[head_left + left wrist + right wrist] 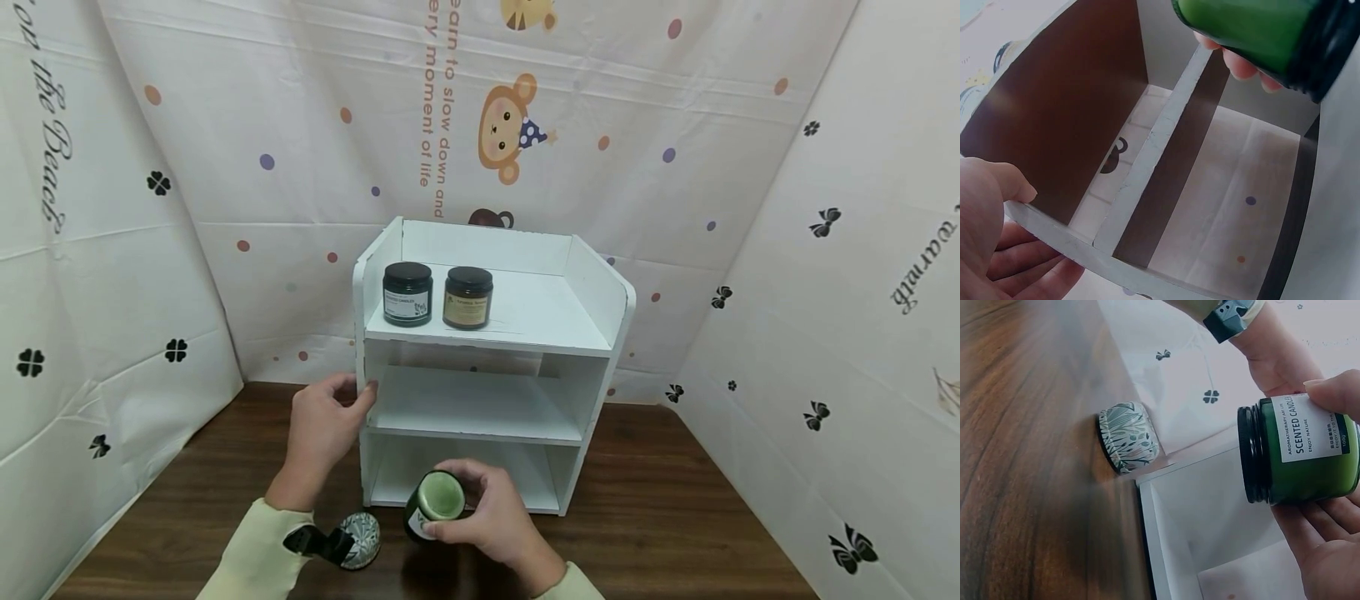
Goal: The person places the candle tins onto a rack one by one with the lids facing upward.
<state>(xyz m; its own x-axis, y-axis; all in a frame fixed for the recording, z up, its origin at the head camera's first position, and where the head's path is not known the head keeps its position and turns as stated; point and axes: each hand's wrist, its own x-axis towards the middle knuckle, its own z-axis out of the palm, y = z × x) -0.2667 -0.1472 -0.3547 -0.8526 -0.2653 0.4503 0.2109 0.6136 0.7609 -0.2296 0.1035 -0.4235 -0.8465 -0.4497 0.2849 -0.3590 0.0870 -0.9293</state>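
My right hand (pixel 491 517) holds a green glass scented candle jar (pixel 1310 453) in front of the bottom compartment. The jar is tipped over, its black lid (pixel 1254 453) pointing down and its pale green base facing up. A white label shows between the fingers. On the left, my left hand (pixel 326 425) grips the edge of the white shelf unit's (pixel 480 435) left side panel at middle height, thumb inside and fingers outside. Two dark candle jars, one with a white label (pixel 407 305) and one with a tan label (pixel 467 309), stand on the top shelf's left part.
A round tin (pixel 1130 437) with a leaf pattern stands on the brown wooden table (pixel 645 533), close to the left forearm and the unit's front left corner. Printed cloth (pixel 300 100) hangs behind the unit and along both sides.
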